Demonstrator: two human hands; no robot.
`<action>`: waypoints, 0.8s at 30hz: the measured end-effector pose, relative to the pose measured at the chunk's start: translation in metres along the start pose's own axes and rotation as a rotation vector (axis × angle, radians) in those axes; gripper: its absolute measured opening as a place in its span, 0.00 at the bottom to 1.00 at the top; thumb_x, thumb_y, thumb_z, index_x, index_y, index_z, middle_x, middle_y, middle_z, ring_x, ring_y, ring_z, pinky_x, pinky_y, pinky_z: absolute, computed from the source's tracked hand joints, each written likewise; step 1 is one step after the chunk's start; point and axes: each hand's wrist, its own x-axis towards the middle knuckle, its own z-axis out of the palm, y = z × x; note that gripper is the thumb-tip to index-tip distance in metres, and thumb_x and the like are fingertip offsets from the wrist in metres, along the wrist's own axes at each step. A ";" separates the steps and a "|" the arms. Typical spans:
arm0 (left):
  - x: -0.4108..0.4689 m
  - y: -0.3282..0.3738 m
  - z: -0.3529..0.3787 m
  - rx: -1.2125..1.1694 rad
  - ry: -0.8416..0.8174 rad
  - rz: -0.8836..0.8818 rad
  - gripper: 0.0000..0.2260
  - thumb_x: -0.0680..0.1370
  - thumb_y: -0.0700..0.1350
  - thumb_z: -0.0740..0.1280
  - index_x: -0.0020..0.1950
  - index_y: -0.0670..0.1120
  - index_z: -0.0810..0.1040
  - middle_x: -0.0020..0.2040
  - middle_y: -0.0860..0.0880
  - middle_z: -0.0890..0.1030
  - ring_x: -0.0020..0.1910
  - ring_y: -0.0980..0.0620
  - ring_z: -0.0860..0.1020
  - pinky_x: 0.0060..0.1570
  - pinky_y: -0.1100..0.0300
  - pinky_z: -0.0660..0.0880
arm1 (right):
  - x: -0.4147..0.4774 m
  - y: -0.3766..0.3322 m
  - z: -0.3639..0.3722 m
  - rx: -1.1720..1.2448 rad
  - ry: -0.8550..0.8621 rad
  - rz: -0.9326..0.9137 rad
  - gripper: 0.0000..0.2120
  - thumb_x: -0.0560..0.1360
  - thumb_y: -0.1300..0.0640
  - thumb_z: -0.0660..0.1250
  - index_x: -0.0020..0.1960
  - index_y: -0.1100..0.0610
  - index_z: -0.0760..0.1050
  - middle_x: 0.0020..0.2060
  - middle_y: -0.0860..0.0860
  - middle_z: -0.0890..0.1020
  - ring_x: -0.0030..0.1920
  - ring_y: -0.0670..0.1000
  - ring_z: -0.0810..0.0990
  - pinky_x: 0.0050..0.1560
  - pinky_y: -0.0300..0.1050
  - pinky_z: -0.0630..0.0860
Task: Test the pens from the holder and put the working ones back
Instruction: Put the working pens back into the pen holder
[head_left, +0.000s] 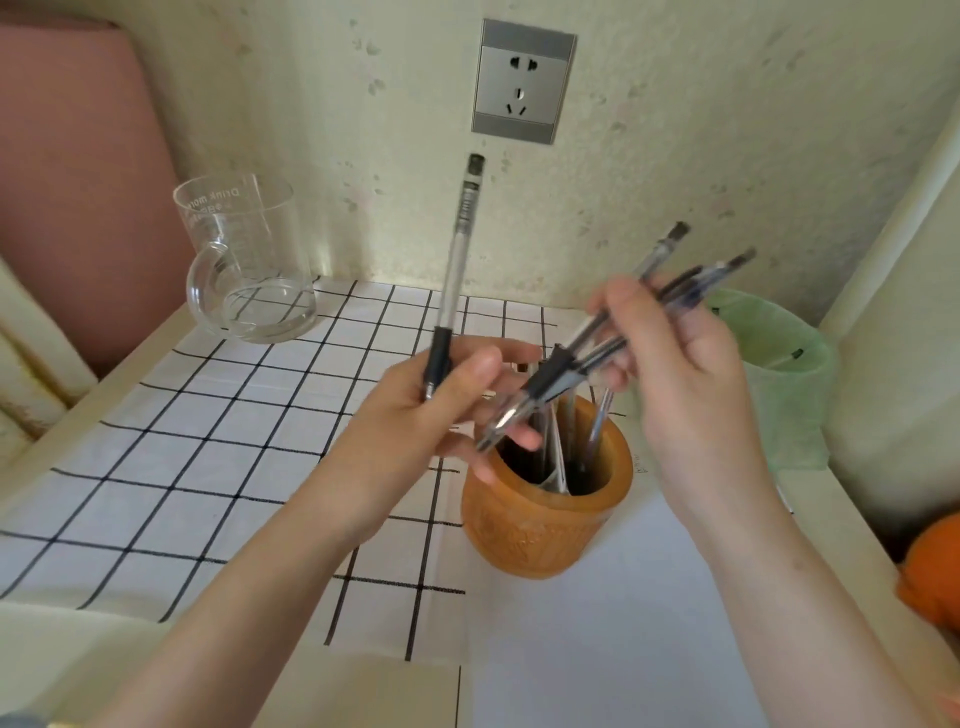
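Left hand (431, 410) grip pinches one pen (454, 275) upright by its tip end; right hand (675, 364) grip clamps a pen bundle (597, 353) over the brown holder (540, 519) on the counter (182, 467).

— In the left hand (441, 415)?
— Pinching one clear pen (455, 260) by its black grip, upright, tip down.
— And the right hand (680, 379)?
— Gripping a bundle of pens (550, 374), perhaps three, slanted above the brown holder (540, 525), with more pens inside.
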 end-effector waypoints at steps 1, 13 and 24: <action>0.001 -0.002 -0.002 0.027 0.127 0.013 0.14 0.75 0.52 0.59 0.48 0.44 0.78 0.35 0.51 0.82 0.30 0.54 0.79 0.23 0.66 0.70 | 0.002 0.000 -0.004 -0.002 0.048 -0.001 0.12 0.79 0.51 0.61 0.38 0.51 0.75 0.23 0.42 0.71 0.27 0.42 0.69 0.30 0.31 0.67; 0.001 -0.008 0.004 -0.028 0.242 -0.089 0.17 0.71 0.60 0.59 0.37 0.46 0.71 0.26 0.55 0.59 0.23 0.58 0.57 0.22 0.69 0.58 | -0.007 0.008 0.006 -0.572 -0.194 -0.034 0.10 0.70 0.46 0.68 0.44 0.51 0.75 0.27 0.46 0.77 0.26 0.43 0.72 0.30 0.40 0.72; 0.002 -0.011 0.007 -0.081 0.168 -0.055 0.14 0.81 0.51 0.53 0.43 0.45 0.72 0.30 0.52 0.65 0.27 0.55 0.62 0.27 0.65 0.58 | -0.002 0.017 0.004 -0.513 -0.133 -0.305 0.22 0.76 0.56 0.67 0.69 0.50 0.69 0.61 0.44 0.75 0.60 0.42 0.72 0.58 0.37 0.70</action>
